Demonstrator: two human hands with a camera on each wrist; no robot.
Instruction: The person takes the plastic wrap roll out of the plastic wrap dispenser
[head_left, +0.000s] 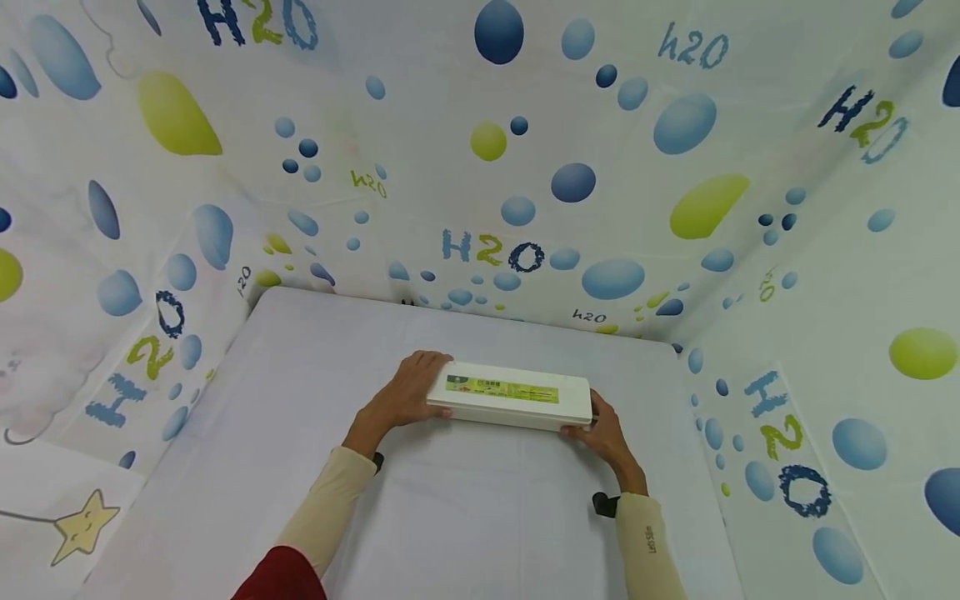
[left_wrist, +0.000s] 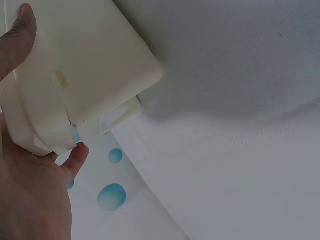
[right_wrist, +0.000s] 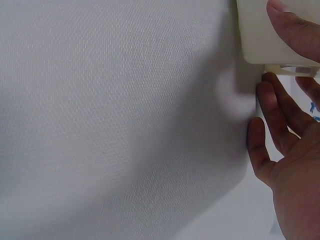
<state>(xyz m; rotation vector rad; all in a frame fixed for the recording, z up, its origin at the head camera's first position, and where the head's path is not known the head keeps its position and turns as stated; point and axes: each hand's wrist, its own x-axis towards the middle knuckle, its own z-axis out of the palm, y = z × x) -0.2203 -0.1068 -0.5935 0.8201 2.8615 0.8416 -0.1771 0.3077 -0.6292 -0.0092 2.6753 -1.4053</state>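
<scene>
Two beige fabric sleeves [head_left: 330, 500] come up from the bottom of the head view, then the left hand [head_left: 405, 395] and right hand [head_left: 607, 435], each grip pinching one end of a long white rectangular box [head_left: 510, 408] just below centre frame. Only the head view shows its yellow-green printed label [head_left: 502, 389]; only the left wrist cam catches a small yellowish patch [left_wrist: 61, 78] on it. White cloth-covered desk [head_left: 480, 508] underneath, white bubble-print fabric backdrop [head_left: 435, 142] furthest back.
</scene>
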